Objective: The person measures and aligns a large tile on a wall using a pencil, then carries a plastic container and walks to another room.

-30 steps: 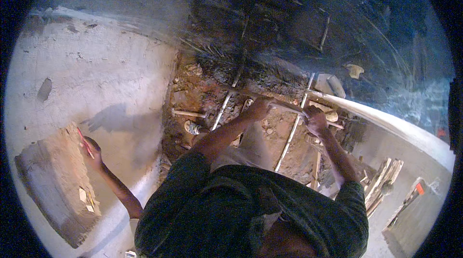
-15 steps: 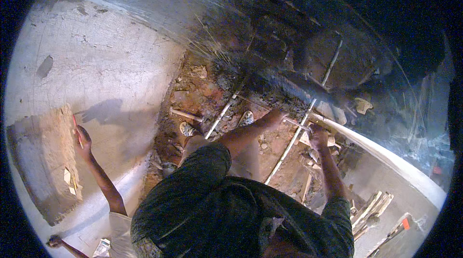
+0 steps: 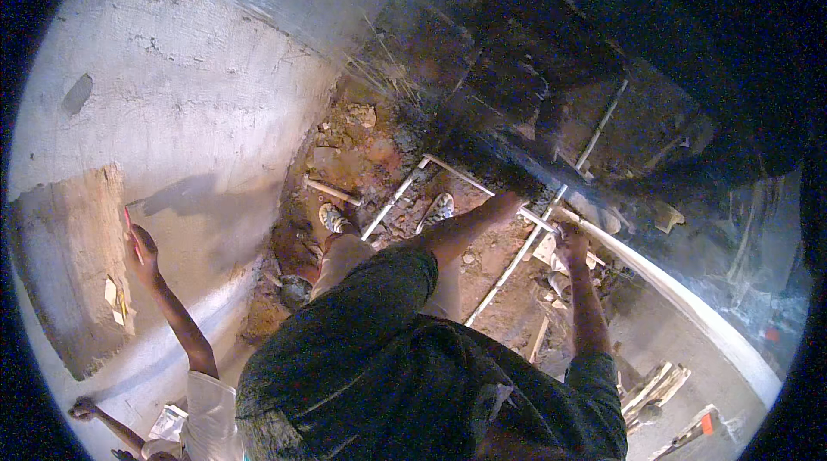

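Note:
A thin white pipe [image 3: 461,175] runs across between two longer white pipes over rough reddish ground. My left hand [image 3: 510,204] is closed around this cross pipe near its right part; the fingers are partly in shadow. Just right of it, my right hand [image 3: 571,246] is closed at the cross pipe's right end, beside the long right-hand pipe [image 3: 508,278]. That long pipe passes under the cross pipe and runs on into the dark. At the far left end, the cross pipe meets the left-hand pipe [image 3: 394,201] at a corner.
Another person's hand [image 3: 144,250] holds a red stick-like tool against a rough wall patch [image 3: 65,263] at left. A wooden-looking handle [image 3: 333,190] lies by shoes on the rubble. A pale curved edge [image 3: 680,293] and wood strips [image 3: 659,392] lie at right.
The view has shifted slightly. The cross pipe shows brighter and more clearly up to its left corner. Both my hands keep their places on it.

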Motion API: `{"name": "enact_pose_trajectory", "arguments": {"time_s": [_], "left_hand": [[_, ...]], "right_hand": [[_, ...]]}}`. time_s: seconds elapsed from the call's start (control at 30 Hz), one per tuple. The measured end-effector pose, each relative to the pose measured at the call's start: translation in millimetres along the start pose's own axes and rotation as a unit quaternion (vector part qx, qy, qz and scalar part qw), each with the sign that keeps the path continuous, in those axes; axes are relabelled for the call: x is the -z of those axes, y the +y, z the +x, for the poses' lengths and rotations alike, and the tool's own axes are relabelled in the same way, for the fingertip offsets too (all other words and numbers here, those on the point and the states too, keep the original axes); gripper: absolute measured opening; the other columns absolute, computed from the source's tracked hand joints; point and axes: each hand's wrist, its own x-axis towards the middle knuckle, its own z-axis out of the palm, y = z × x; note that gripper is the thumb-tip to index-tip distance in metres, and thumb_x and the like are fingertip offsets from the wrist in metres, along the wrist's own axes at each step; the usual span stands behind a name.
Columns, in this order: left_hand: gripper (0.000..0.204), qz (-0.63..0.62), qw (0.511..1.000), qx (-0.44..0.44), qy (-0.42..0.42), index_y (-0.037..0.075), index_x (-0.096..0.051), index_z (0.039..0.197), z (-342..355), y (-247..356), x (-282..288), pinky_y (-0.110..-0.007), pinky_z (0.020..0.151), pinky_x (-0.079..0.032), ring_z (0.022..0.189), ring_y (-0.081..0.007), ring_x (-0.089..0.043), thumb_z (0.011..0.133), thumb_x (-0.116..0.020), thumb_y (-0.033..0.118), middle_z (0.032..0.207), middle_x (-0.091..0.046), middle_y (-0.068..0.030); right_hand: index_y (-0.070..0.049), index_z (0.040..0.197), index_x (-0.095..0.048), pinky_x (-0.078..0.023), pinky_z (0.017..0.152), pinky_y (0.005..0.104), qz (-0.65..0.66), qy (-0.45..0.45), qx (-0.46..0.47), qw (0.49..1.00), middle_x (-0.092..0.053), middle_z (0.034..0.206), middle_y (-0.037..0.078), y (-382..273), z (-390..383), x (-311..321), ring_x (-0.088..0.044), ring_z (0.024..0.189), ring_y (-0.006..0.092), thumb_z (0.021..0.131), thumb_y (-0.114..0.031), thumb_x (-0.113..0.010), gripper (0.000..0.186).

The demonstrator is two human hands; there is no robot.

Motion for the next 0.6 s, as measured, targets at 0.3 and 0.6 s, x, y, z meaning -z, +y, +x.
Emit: {"name": "enact_pose_trajectory", "arguments": {"time_s": [0.3,0.6], "left_hand": [[0.027,0.001,1.0,0.011,-0.004,0.003,-0.059,0.099,17.9,6.8,-8.9,-0.048,0.066,-0.051,0.074,-0.0371,-0.063,0.073,-0.06,0.007,0.08,-0.063,-0.02],[0.029,-0.028,0.987,0.116,0.109,0.0,-0.056,0.099,6.9,1.4,26.4,-0.047,0.071,-0.052,0.079,-0.037,-0.064,0.075,-0.061,0.015,0.084,-0.063,-0.0217]], "right_hand": [[-0.011,0.099,-0.058,-0.048,0.074,0.0483,-0.059,-0.055,-0.032,0.996,-0.062,0.093,0.016,12.0,1.7,1.2,-0.06,0.087,0.0369,0.082,-0.029,-0.062,0.025],[-0.01,0.111,-0.061,-0.048,0.083,0.043,-0.014,-0.053,-0.1,0.993,-0.062,0.108,0.017,2.2,30.4,19.7,-0.059,0.098,0.0349,0.083,-0.021,-0.06,0.03]]}}
